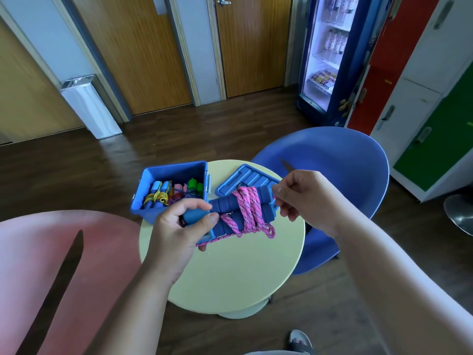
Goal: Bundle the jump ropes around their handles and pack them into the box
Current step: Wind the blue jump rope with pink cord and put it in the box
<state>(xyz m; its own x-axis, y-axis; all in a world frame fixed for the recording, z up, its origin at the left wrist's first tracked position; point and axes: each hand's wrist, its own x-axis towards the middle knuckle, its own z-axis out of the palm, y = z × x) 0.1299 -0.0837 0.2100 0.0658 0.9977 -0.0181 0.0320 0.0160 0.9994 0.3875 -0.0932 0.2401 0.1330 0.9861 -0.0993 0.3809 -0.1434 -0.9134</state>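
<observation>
Over a round pale-yellow table point(230, 278), blue foam handles point(225, 202) are gripped by the left hand point(176, 226), their long axis running rightward to the right hand point(304, 198), where pink braided rope point(247, 206) is pinched; the blue plastic box point(176, 168) lies just beyond the left hand.

A dark wooden floor point(179, 139) runs back to grey-blue walls point(61, 42) set with two brown wooden doors point(143, 55). A white metal bin point(89, 106) leans by the left door frame. On the right a lit drinks fridge point(325, 55) stands beside red, white and green lockers point(422, 85). A blue chair point(345, 155) and a pink chair point(30, 252) flank the round pale-yellow bench point(230, 278).
</observation>
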